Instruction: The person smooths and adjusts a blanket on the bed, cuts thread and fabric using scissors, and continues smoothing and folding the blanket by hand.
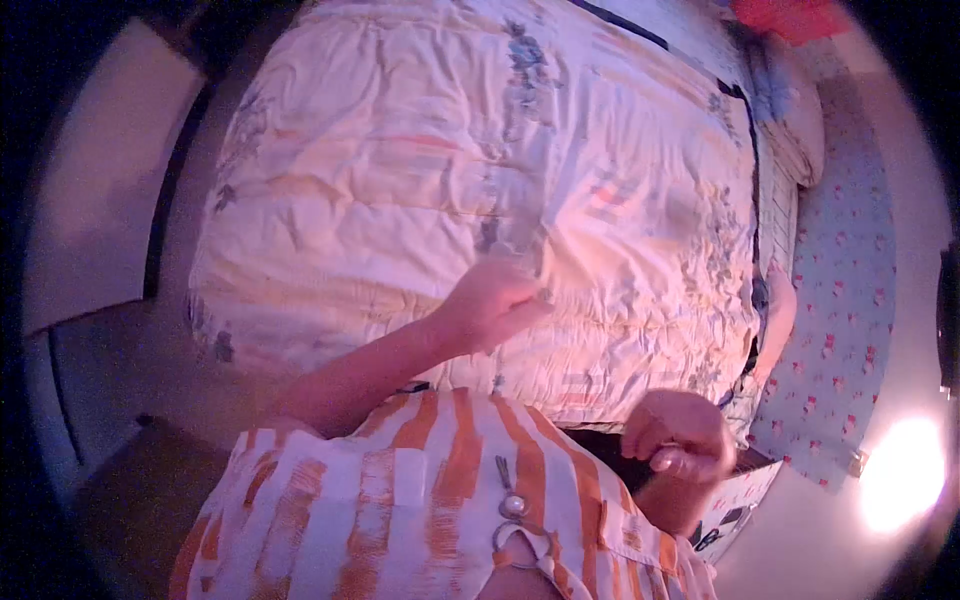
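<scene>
A pale quilt with grey flower bands and creases is spread over a bed. My left hand reaches across its near half, fingers closed at a raised fold of the quilt. Its fingertips are slightly blurred. Close to the quilt's near right corner, my right hand is curled into a fist in front of my body. Whatever may be inside that fist is hidden.
Another bare limb, apparently another person's, lies at the bed's right edge. Beyond it runs a blue patterned strip. A bright light glows at lower right. A pale panel stands left, and a patterned box sits beside my right forearm.
</scene>
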Demonstrator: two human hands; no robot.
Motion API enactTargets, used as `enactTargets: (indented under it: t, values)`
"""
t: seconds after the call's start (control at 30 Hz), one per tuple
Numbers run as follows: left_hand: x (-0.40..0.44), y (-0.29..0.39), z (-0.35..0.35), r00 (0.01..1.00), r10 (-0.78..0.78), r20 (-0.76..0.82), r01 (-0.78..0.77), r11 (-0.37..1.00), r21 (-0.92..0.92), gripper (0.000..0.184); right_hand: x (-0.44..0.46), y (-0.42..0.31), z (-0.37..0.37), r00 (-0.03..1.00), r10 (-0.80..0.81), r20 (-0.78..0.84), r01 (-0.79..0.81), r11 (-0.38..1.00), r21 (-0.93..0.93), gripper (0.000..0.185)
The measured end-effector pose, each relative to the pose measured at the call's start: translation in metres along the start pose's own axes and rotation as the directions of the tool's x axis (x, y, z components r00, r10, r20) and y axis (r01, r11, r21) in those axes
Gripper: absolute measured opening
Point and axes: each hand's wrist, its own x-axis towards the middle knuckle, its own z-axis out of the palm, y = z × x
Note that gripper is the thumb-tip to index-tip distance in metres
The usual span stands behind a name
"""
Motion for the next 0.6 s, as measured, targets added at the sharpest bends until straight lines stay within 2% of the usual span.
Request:
enactTargets:
  t: [0.03, 0.07, 0.13, 0.17, 0.2, 0.23, 0.3, 0.33, 0.37, 0.4, 0.43, 0.47, 0.5, 0.53, 0.57, 0.6]
  values:
    - [0.001, 0.002, 0.002, 1.000, 0.003, 0.024, -0.006, 0.992, 0.122, 0.019, -0.021, -0.003, -0.001, 0.996, -0.010, -0.093, 0.000, 0.994, -0.109, 0.022]
    - [0.001, 0.003, 0.006, 1.000, -0.006, 0.008, 0.005, 0.991, 0.132, 0.019, -0.045, -0.005, -0.005, 0.985, -0.043, -0.164, 0.006, 0.976, -0.218, 0.019]
    - [0.001, -0.002, 0.017, 1.000, -0.007, -0.030, 0.008, 0.999, 0.031, 0.023, -0.093, -0.009, -0.014, 0.947, -0.108, -0.304, -0.034, 0.904, -0.426, 0.017]
    - [0.000, -0.008, 0.023, 0.997, -0.052, 0.050, 0.054, 0.998, -0.040, 0.012, -0.097, -0.022, -0.027, 0.916, 0.013, -0.402, -0.192, 0.892, -0.409, 0.017]
    - [0.003, -0.010, 0.026, 0.997, -0.056, 0.048, 0.058, 0.998, -0.039, 0.012, -0.101, -0.036, -0.036, 0.850, 0.119, -0.513, -0.348, 0.858, -0.378, 0.017]
    - [0.005, -0.012, 0.029, 0.995, 0.085, -0.054, -0.087, 0.995, -0.054, 0.009, -0.105, -0.050, -0.046, 0.757, 0.213, -0.617, -0.492, 0.807, -0.326, 0.017]
    - [0.001, -0.028, 0.033, 0.964, 0.217, -0.151, -0.228, 0.972, -0.058, 0.014, -0.121, -0.068, -0.074, 0.501, 0.365, -0.785, -0.738, 0.654, -0.166, 0.017]
    - [-0.005, -0.054, 0.035, 0.995, 0.010, -0.096, -0.017, 0.997, -0.078, 0.022, -0.145, -0.041, -0.106, 0.468, 0.428, -0.774, -0.839, 0.491, -0.236, 0.018]
    - [-0.009, -0.078, 0.032, 0.980, -0.197, -0.038, 0.193, 0.978, -0.084, 0.031, -0.179, 0.010, -0.143, 0.424, 0.482, -0.767, -0.901, 0.310, -0.303, 0.020]
    - [-0.011, -0.096, 0.023, 0.928, -0.373, -0.017, 0.373, 0.927, 0.031, 0.031, -0.211, 0.053, -0.167, 0.287, 0.530, -0.798, -0.946, 0.026, -0.324, 0.019]
    - [-0.015, -0.114, 0.011, 0.843, -0.538, -0.016, 0.534, 0.833, 0.147, 0.031, -0.251, 0.093, -0.183, 0.283, 0.533, -0.797, -0.947, 0.024, -0.320, 0.019]
    - [-0.025, -0.138, 0.005, 0.806, -0.584, -0.096, 0.592, 0.790, 0.160, 0.030, -0.284, 0.128, -0.195, 0.354, 0.606, -0.712, -0.838, -0.133, -0.529, 0.019]
    - [-0.032, -0.159, -0.002, 0.760, -0.624, -0.179, 0.649, 0.743, 0.166, 0.029, -0.298, 0.153, -0.202, 0.393, 0.687, -0.612, -0.655, -0.258, -0.710, 0.033]
    - [-0.034, -0.170, -0.012, 0.757, -0.628, -0.181, 0.653, 0.739, 0.166, 0.029, -0.280, 0.177, -0.195, 0.374, 0.544, -0.751, -0.759, -0.286, -0.585, 0.042]
    - [-0.036, -0.179, -0.019, 0.782, -0.575, -0.240, 0.624, 0.716, 0.313, 0.024, -0.234, 0.176, -0.172, 0.578, 0.383, -0.720, -0.693, -0.235, -0.681, 0.043]
    - [-0.036, -0.183, -0.023, 0.811, -0.512, -0.285, 0.584, 0.672, 0.455, 0.021, -0.214, 0.203, -0.166, 0.723, 0.216, -0.657, -0.623, -0.207, -0.754, 0.041]
